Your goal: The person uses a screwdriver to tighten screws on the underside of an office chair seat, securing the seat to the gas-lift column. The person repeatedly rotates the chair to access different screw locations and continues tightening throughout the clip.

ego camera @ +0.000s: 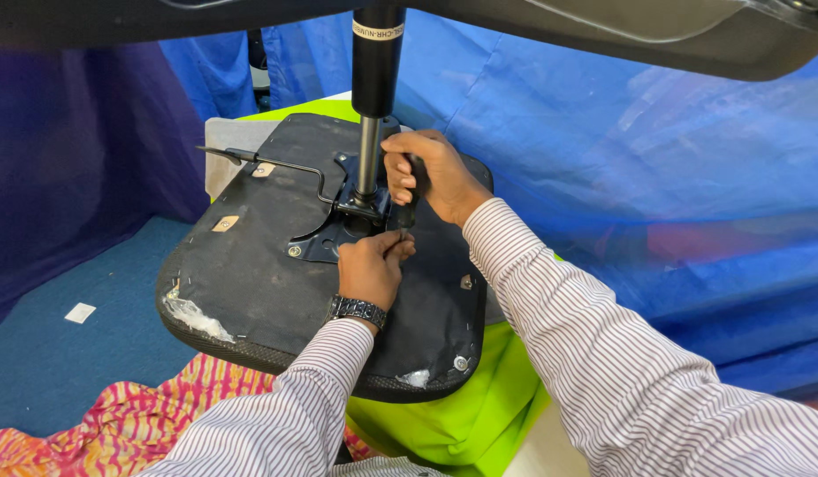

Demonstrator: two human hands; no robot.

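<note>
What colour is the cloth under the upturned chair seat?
Bright lime green: the cloth shows below the black seat, clearest in the head view.

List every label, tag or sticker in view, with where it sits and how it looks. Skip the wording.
Printed band: wraps the top of the black gas cylinder, white with dark lettering.
Tan tag: left side of the black seat underside, small and rectangular.
Second tan tag: same underside, beside the thin metal lever, small and rectangular.
White slip: on the blue floor, left of the seat, small and squarish, blank as far as can be seen.
</note>
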